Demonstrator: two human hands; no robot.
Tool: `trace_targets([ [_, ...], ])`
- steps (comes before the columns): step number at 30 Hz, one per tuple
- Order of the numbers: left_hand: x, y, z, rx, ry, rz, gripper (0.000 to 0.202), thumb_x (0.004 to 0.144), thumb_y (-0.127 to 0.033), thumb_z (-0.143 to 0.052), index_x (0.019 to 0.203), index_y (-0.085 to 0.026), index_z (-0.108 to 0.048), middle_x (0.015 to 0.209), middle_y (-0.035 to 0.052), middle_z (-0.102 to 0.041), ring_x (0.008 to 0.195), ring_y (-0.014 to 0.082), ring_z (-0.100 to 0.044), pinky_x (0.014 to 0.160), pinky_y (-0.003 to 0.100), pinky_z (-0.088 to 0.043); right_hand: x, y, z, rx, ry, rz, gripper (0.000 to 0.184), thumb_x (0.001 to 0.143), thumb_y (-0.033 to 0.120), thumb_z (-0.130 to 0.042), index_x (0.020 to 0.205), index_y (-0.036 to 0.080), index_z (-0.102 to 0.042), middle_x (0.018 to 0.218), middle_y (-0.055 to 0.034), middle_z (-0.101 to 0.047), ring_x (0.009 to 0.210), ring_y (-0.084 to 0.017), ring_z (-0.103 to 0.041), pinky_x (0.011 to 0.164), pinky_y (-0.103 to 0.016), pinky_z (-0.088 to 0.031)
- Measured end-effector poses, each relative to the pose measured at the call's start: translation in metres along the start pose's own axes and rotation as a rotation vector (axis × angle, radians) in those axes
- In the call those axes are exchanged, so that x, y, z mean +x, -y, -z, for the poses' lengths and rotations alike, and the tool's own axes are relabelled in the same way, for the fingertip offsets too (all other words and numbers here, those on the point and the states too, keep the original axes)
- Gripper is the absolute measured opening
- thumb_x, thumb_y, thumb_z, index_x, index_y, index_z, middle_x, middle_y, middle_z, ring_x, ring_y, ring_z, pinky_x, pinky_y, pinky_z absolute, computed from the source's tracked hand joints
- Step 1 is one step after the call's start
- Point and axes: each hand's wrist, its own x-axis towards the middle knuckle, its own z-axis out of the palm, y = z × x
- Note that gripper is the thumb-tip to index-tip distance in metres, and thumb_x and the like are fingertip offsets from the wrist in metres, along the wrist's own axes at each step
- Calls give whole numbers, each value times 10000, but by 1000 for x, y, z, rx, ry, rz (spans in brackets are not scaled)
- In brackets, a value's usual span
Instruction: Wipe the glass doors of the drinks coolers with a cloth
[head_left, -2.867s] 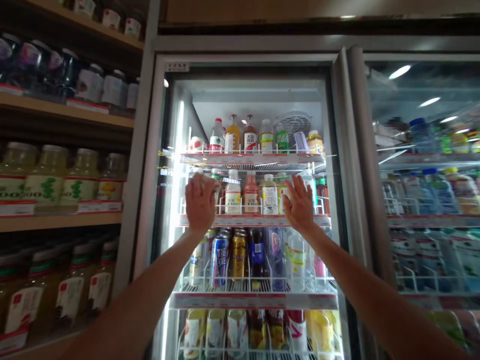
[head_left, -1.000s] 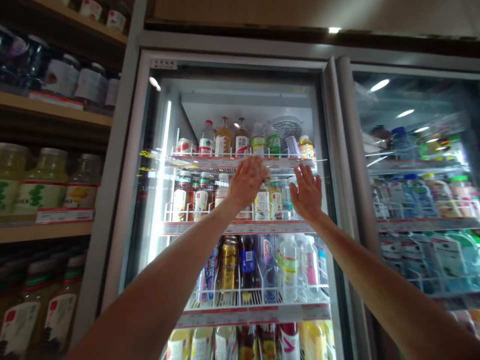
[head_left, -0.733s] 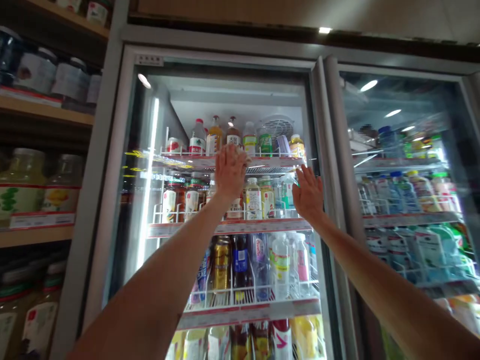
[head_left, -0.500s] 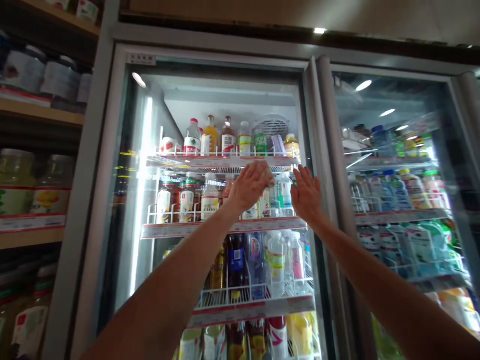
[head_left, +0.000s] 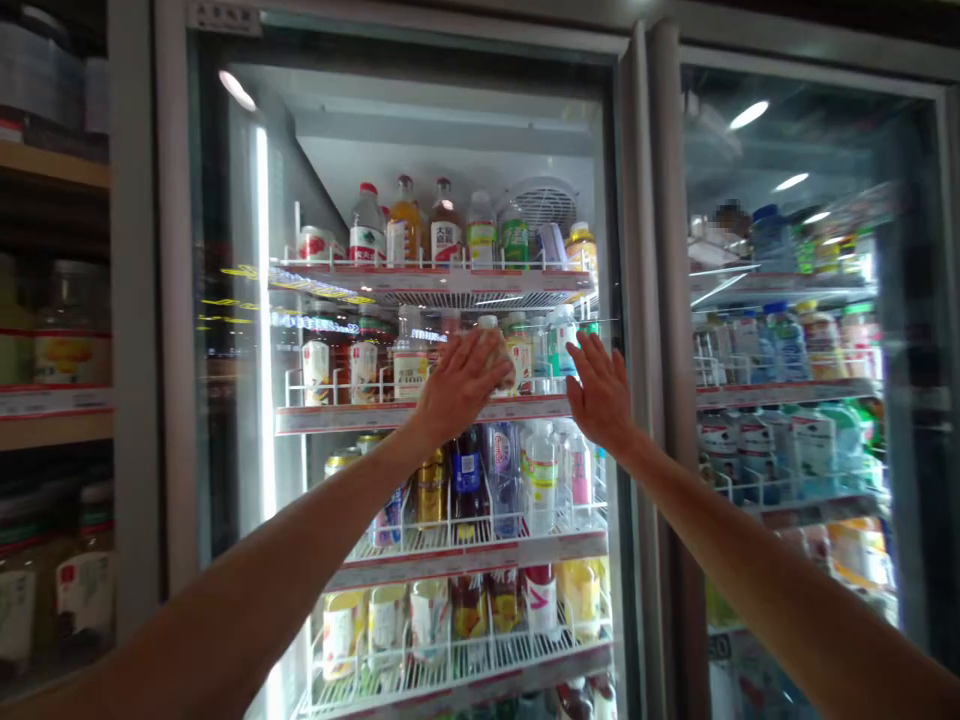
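Silver upright: our landmark here, the metal post (head_left: 664, 300) running tall between two glass fridge doors.
Pale cloth: there it is, a bunched scrap (head_left: 501, 352), well to the left of the upright, up against the glass door (head_left: 450, 120) as far as one can judge; no clear long axis, most of it being hidden.
Left hand: right on it! Palm towards the glass, left hand (head_left: 459, 385) has the cloth under near-flat fingers, their tips slanting up towards the upright; how hard it presses, cannot tell.
Right hand: nothing in it, right hand (head_left: 600, 395) has its fingers spread and raised, just left of the upright; whether it touches the glass, cannot tell.
Key relation: cloth between the two hands, left hand upon it, right hand apart from it and nearer the upright, fingertips about level on both sides!
Left forearm: a long diagonal, this forearm (head_left: 300, 540), climbing towards the upright.
Right forearm: cutting across the upright's lower stretch, forearm (head_left: 742, 560) reaching leftward.
Drink bottles: racked behind the glass, bottles (head_left: 409, 365) left of the upright.
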Motion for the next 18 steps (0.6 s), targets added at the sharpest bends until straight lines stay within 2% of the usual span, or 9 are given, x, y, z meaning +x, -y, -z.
trace_targets([
  [3,-54,-14,8,-109,149,-354,360,867,-234,-491,1224,-282,-505,1463,24,-348,1398,216,-187,1139,433,-227,-18,25,-1,27,44,109,444,920,271,-294,1342,189,-402,1450,-66,-377,1396,-190,-221,1137,-457,-178],
  [4,-71,-19,11,-131,186,-423,350,868,-238,-490,1214,-285,-513,1456,11,-361,1392,202,-208,1142,417,-229,-23,34,-2,42,53,150,440,918,265,-298,1336,183,-410,1450,-68,-378,1399,-188,-214,1141,-452,-173],
  [5,-86,-23,14,-126,205,-422,346,871,-240,-487,1213,-285,-516,1449,8,-372,1386,195,-226,1142,410,-233,-28,44,-2,59,60,184,438,917,262,-303,1333,182,-413,1450,-66,-378,1401,-184,-208,1143,-447,-172],
  [9,-130,-32,24,25,158,-51,395,869,-200,-489,1255,-282,-491,1433,45,-393,1378,219,-248,1123,467,-256,-44,78,-6,122,104,233,457,913,263,-318,1362,205,-378,1470,-54,-345,1408,-178,-184,1145,-451,-174],
  [10,-141,-36,26,16,164,-74,395,867,-208,-496,1255,-285,-494,1431,40,-394,1377,220,-252,1121,466,-262,-48,86,-6,137,114,241,461,911,259,-319,1366,204,-372,1473,-58,-337,1409,-180,-182,1145,-456,-173],
  [13,-176,-46,30,-123,240,-421,361,874,-273,-494,1234,-295,-515,1437,-16,-386,1366,180,-278,1128,379,-281,-60,106,-8,177,134,290,458,906,245,-326,1359,193,-380,1470,-69,-341,1407,-187,-188,1146,-467,-172],
  [14,-185,-46,32,-152,259,-491,358,879,-288,-486,1236,-297,-514,1439,-29,-381,1362,164,-286,1128,353,-283,-63,110,-8,185,140,305,454,906,246,-329,1355,196,-383,1467,-67,-347,1407,-186,-190,1146,-468,-175],
  [16,-196,-37,36,-125,251,-449,368,881,-261,-482,1247,-298,-504,1435,-25,-387,1360,159,-289,1128,347,-282,-68,116,-8,193,152,312,451,908,252,-338,1354,205,-380,1466,-62,-349,1407,-185,-189,1146,-469,-185],
  [18,-198,-22,41,-18,197,-239,402,866,-195,-494,1258,-287,-494,1425,17,-403,1369,197,-270,1126,407,-273,-70,118,-7,199,152,291,456,910,254,-342,1363,210,-365,1467,-67,-344,1409,-187,-184,1145,-475,-193],
])
